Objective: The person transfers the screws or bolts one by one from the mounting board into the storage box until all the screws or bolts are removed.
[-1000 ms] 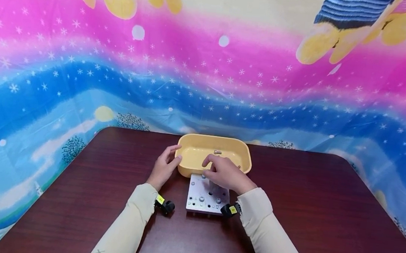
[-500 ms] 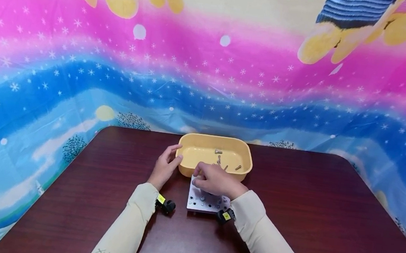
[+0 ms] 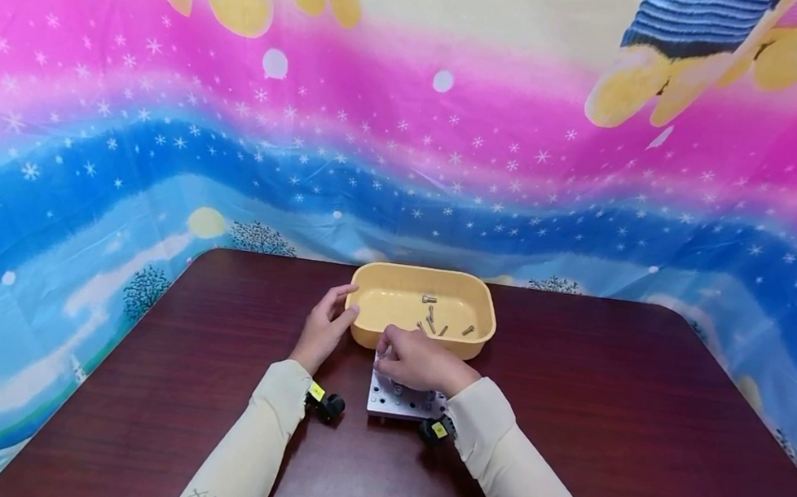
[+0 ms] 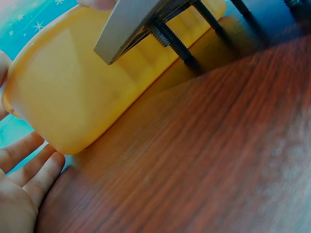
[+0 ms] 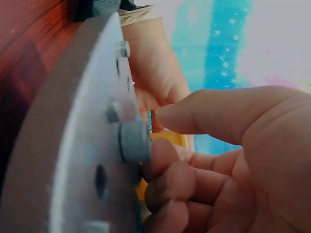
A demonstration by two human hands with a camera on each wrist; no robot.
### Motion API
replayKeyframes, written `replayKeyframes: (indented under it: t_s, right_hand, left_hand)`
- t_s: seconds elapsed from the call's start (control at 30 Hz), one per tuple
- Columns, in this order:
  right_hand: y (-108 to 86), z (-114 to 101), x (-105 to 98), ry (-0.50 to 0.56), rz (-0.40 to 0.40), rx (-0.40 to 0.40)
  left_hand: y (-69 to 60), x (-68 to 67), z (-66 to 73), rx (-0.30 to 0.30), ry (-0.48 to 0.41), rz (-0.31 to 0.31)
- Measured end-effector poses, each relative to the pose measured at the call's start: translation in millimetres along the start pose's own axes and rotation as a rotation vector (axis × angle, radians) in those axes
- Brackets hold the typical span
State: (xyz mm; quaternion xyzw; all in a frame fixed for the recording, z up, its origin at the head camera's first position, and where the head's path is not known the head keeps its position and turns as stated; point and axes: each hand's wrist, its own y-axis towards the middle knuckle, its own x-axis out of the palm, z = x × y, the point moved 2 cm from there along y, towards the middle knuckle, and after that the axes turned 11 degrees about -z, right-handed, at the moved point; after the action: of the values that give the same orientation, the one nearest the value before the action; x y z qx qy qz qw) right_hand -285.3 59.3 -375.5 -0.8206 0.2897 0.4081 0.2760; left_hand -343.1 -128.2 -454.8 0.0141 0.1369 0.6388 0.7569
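My left hand (image 3: 321, 330) rests at the left end of a yellow plastic tray (image 3: 359, 334), fingers mostly straight and touching its rim and side. My right hand (image 3: 423, 359) is over the far-left part of a silver metal plate (image 3: 388, 406). In the right wrist view its thumb and index finger pinch a small screw (image 5: 150, 120), of which only a bit of thread shows. A socket-head screw (image 5: 135, 141) stands in the plate close to the fingertips. Threaded bolts (image 4: 172, 42) reach down from the plate's underside. Much of the plate is hidden by the right hand.
Several loose screws (image 3: 430, 299) lie in the tray, mostly toward its right half. The plate stands directly before the tray on a dark red wooden table (image 3: 610, 404). A printed cloth (image 3: 409, 159) hangs behind the table edge.
My right hand has come back from the tray's near edge, toward me and slightly left, over the plate. More screws in the tray now show. My left hand stays in place.
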Motion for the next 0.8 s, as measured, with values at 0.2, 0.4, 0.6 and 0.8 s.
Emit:
replayKeyframes:
  t_s: [0.2, 0.4, 0.6, 0.8]
  right_hand:
    - [1.6, -1, 3, -0.040, 0.048, 0.038]
    - [4.0, -2, 5, -0.035, 0.061, 0.082]
    - [4.5, -2, 5, -0.014, 0.049, 0.101]
    - [5.1, -1, 5, -0.021, 0.053, 0.115]
  left_hand:
    - [-1.0, -0.3, 0.3, -0.005, -0.003, -0.011]
    - [-1.0, -0.2, -0.2, 0.003, 0.019, 0.009]
    - [-2.2, -0.4, 2.1, -0.017, 0.008, -0.008]
    - [-11.7, -0.2, 24.6, -0.020, 0.002, -0.039]
